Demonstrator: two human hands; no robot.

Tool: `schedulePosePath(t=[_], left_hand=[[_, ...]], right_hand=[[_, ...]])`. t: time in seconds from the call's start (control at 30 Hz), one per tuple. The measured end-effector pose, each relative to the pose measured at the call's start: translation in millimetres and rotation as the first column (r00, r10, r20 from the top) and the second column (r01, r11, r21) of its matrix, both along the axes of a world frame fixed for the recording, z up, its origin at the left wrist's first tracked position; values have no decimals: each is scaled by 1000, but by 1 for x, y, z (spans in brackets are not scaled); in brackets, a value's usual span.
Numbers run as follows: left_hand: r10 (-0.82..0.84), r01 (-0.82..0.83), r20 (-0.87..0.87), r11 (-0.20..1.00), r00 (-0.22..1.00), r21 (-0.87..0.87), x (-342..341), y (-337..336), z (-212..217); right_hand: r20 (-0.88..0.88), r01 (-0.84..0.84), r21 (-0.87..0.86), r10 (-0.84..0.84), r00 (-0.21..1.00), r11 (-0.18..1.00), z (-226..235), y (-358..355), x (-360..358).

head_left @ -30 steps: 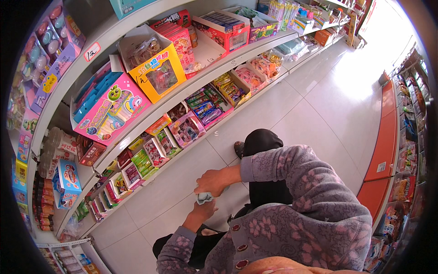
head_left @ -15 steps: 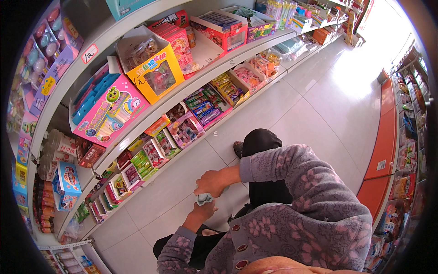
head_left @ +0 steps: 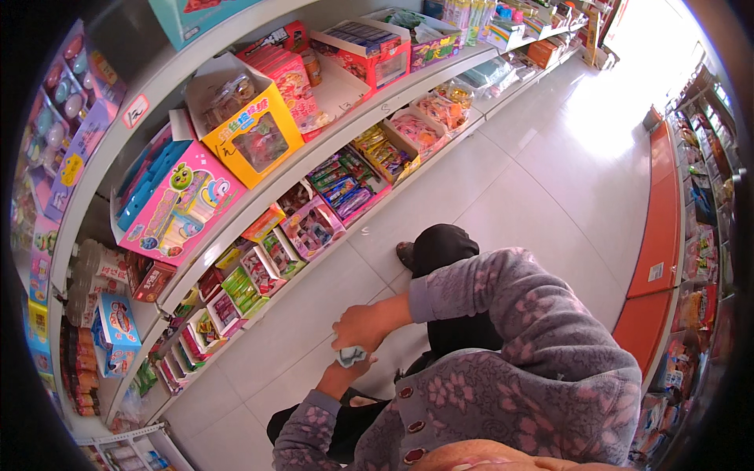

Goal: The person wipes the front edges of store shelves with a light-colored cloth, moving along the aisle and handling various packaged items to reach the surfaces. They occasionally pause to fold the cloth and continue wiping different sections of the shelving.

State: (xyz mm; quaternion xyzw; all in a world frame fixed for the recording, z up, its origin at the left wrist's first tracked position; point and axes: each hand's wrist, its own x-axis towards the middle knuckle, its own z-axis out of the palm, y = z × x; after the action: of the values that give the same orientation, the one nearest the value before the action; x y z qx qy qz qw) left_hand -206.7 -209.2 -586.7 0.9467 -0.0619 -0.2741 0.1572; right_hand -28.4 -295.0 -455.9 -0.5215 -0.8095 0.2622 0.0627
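A small crumpled pale grey-green cloth (head_left: 351,356) is bunched between my two hands, low over the tiled floor in front of the shelves. My right hand (head_left: 360,328) closes on its upper side, with the fingers bent. From below, my left hand (head_left: 345,374) grips the other side of the cloth, partly covered by it. Closest to both hands is the bottom shelf row, where small candy boxes stand; a box of green packets (head_left: 244,290) is among them. Neither hand touches the shelf.
Shelving on the left holds a pink candy box (head_left: 182,200), a yellow windowed box (head_left: 255,137) and a blue box (head_left: 118,334). My bent knee (head_left: 446,245) sits right of the hands. Orange-fronted shelving (head_left: 656,228) with packaged goods lines the right side. Pale floor tiles (head_left: 542,188) run between.
My hands have drawn closer together around the cloth, and the right has shifted slightly down. The whole view has turned a little, so the shelf goods sit somewhat further left.
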Motion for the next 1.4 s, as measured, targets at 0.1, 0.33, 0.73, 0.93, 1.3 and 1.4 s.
schedulePosePath(t=[0.1, 0.33, 0.73, 0.93, 1.3, 1.4], left_hand=[[-48, 48, 35, 999, 998, -22, 9, -2, -1], [-139, 145, 105, 988, 985, -50, 34, -12, 1], [-131, 132, 59, 991, 990, -5, 106, -59, -3], [100, -96, -228, 995, 969, 29, 150, -111, 27], [358, -361, -50, 929, 932, -84, 215, -217, -13], [314, -325, -147, 944, 938, -58, 232, -254, -11]], right_hand=[[-3, 20, 67, -20, 1000, 998, 6, -5, -3], [32, 136, 32, -137, 990, 990, 15, -33, 33], [34, 176, -12, -175, 984, 984, -5, -82, 104], [-21, 183, 96, -182, 983, 978, -7, -98, 154], [-79, 154, 219, -139, 987, 964, 14, -166, 247], [-29, 105, 181, -102, 994, 978, 23, -178, 270]])
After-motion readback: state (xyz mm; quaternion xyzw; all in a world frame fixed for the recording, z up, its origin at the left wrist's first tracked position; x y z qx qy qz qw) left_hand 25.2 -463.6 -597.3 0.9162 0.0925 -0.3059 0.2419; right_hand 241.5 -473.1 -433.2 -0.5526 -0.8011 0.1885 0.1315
